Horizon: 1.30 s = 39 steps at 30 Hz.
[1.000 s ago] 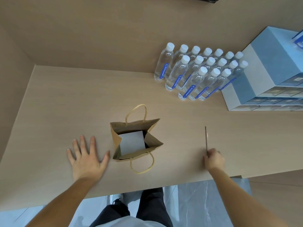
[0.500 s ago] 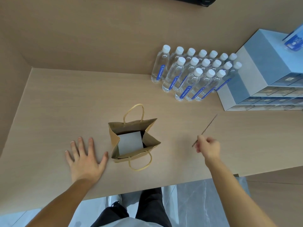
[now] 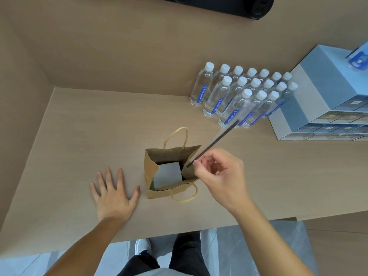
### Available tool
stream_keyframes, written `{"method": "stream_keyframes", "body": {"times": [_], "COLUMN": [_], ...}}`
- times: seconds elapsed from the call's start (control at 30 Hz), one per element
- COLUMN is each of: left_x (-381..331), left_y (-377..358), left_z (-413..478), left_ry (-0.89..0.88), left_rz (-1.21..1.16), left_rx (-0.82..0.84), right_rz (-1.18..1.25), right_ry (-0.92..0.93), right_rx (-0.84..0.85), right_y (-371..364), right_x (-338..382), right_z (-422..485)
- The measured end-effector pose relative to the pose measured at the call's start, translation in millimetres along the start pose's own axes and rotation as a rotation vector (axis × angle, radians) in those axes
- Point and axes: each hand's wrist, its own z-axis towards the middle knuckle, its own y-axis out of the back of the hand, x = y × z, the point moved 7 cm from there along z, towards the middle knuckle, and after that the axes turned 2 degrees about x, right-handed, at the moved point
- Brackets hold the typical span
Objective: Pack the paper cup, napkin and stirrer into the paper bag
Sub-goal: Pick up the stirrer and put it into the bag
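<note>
— Head view: where's the stirrer (image 3: 214, 142)?
— Pinched in the right hand (image 3: 220, 176), lower tip over the open paper bag (image 3: 171, 170) holding the napkin (image 3: 168, 174).
— Left hand (image 3: 114, 193)?
— Flat, fingers spread, on the table (image 3: 99, 126) beside the bag.

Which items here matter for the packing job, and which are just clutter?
In the job:
paper bag, open and upright
napkin, inside the bag
stirrer, pinched in the right hand at the bag mouth
left hand, flat on the table beside the bag
The cup is not visible.

Lying about:
water bottles
blue boxes
</note>
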Motion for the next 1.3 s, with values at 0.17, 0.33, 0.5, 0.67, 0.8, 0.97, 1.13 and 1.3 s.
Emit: {"method": "stream_keyframes", "body": {"times": [0.17, 0.33, 0.5, 0.67, 0.8, 0.97, 1.13, 1.3], "left_x": [0.2, 0.8, 1.4, 1.3, 1.3, 0.7, 0.4, 0.5], "left_y": [-0.3, -1.3, -2.6, -2.2, -1.9, -0.5, 0.0, -0.3], "left_z": [0.1, -0.1, 0.8, 0.3, 0.1, 0.3, -0.8, -0.4], "left_ry": [0.0, 0.003, 0.002, -0.005, 0.002, 0.002, -0.001, -0.001], "left_rz": [-0.015, -0.023, -0.022, -0.021, -0.013, -0.018, -0.021, -0.027], "left_rx": [-0.01, -0.02, -0.024, -0.028, -0.021, -0.021, -0.017, -0.016], "right_rz": [-0.015, 0.106, 0.167, 0.286, 0.435, 0.149, -0.132, -0.386], "right_ry": [-0.027, -0.03, 0.004, 0.017, 0.031, 0.116, 0.123, 0.16], "right_rx": [0.001, 0.037, 0.177, 0.078, -0.073, -0.113, -0.032, 0.041], "right_y": [-4.9, 0.0, 18.6, 37.0, 50.3, 66.1, 59.1, 39.5], "right_x": [-4.1, 14.8, 26.8, 37.5, 48.1, 76.4, 92.7, 94.1], "right_z": [-4.4, -1.5, -6.7, -9.1, -7.7, -6.6, -7.5, 7.9]}}
